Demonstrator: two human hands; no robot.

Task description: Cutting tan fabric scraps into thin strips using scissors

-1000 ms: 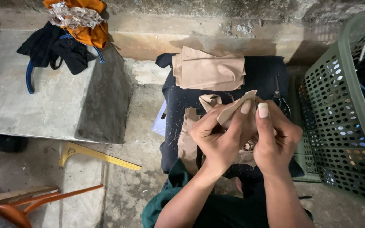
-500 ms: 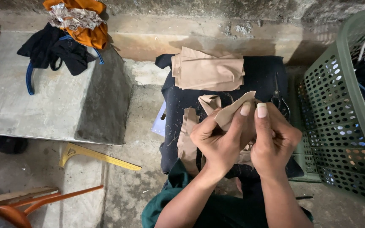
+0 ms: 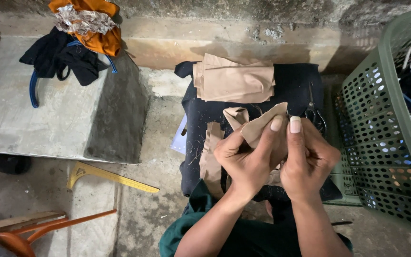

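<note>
While both hands meet over a dark cloth pad (image 3: 296,81), the left hand (image 3: 243,159) and right hand (image 3: 308,159) pinch one tan fabric piece (image 3: 262,124) between thumbs and fingertips, its far corner sticking up past the nails. More tan strips (image 3: 211,157) hang down the pad's near left side, partly hidden by the left hand. On the pad's far part lies a folded tan stack (image 3: 234,81). Scissors (image 3: 313,112) rest on the pad just right of the held piece. A pale blue sheet (image 3: 179,142) peeks out from under the pad's left edge; nothing on it can be read. At right stands a green perforated basket (image 3: 381,133) holding mixed clothes. At left, a concrete block (image 3: 48,114) carries dark garments (image 3: 58,57) and an orange bundle (image 3: 93,28) topped with crumpled silvery material. A yellow ruler (image 3: 110,175) lies on the floor near the block.
</note>
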